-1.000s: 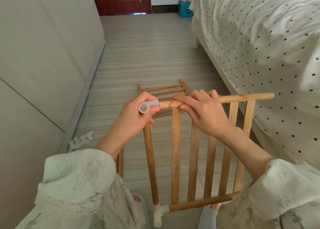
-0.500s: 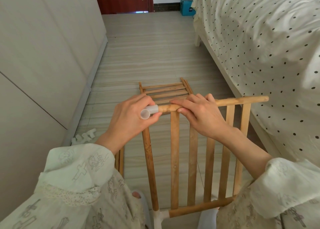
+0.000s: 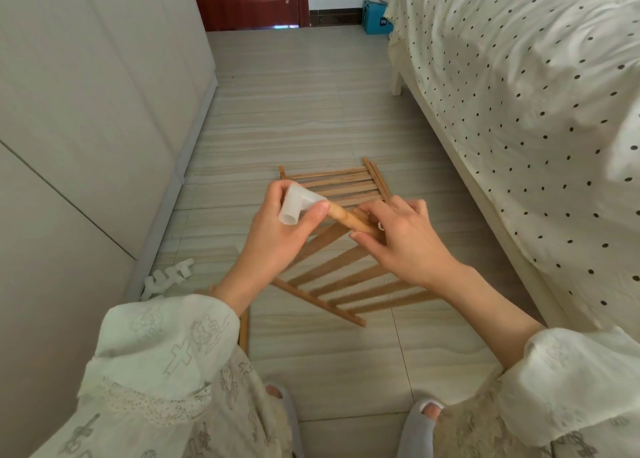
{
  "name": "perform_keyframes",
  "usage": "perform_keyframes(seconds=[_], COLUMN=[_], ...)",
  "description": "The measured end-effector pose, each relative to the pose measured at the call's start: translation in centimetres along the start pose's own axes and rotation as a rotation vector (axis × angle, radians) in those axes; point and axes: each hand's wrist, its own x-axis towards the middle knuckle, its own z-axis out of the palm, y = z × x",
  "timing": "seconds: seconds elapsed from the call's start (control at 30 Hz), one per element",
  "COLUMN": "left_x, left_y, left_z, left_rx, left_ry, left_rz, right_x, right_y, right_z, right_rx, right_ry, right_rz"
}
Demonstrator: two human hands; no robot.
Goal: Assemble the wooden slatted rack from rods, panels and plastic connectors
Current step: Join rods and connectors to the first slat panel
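Observation:
I hold a wooden slatted panel [image 3: 346, 277] in the air in front of me, tilted so its slats run down to the left. My left hand [image 3: 277, 239] grips a white plastic elbow connector [image 3: 298, 203] fitted on the end of the panel's top rod [image 3: 349, 218]. My right hand [image 3: 405, 239] is curled round that same rod just to the right of the connector. A second slatted panel [image 3: 339, 185] lies flat on the floor beyond my hands.
Several loose white connectors [image 3: 169, 275] lie on the floor by the wardrobe [image 3: 86, 128] on the left. A bed with a dotted sheet [image 3: 519, 111] fills the right. A wooden rod [image 3: 244, 329] stands by my left sleeve. My slippered feet [image 3: 419, 423] are below.
The held panel has swung from upright to tilted, its lower end rising to the left. The connector in my left hand has turned, its open end now facing down. The lower corner connector is out of sight.

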Motion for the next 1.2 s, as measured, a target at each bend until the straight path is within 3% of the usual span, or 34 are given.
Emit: perform_keyframes(seconds=[0.17, 0.37, 0.67, 1.0, 1.2], left_x=[0.1, 0.7, -0.2, -0.6, -0.8], left_y=[0.3, 0.7, 0.6, -0.5, -1.3], left_z=[-0.2, -1.5, -2.6, -4.0, -5.4], left_rx=[-0.032, -0.043, 0.185, 0.408, 0.410], left_ry=[-0.169, -0.307, -0.775, -0.788, -0.908], left_rz=[-0.006, -0.202, -0.390, -0.259, -0.330], right_x=[0.0, 0.3, -0.6, -0.1, 0.0], right_y=[-0.8, -0.9, -1.6, -3.4, -4.8], right_z=[1.0, 1.0, 1.3, 3.1, 4.2], right_rx=[0.134, 0.175, 0.118, 0.126, 0.077], right_ry=[-0.113, -0.121, -0.284, -0.355, -0.381], right_rz=[0.047, -0.023, -0.049, -0.142, -0.183])
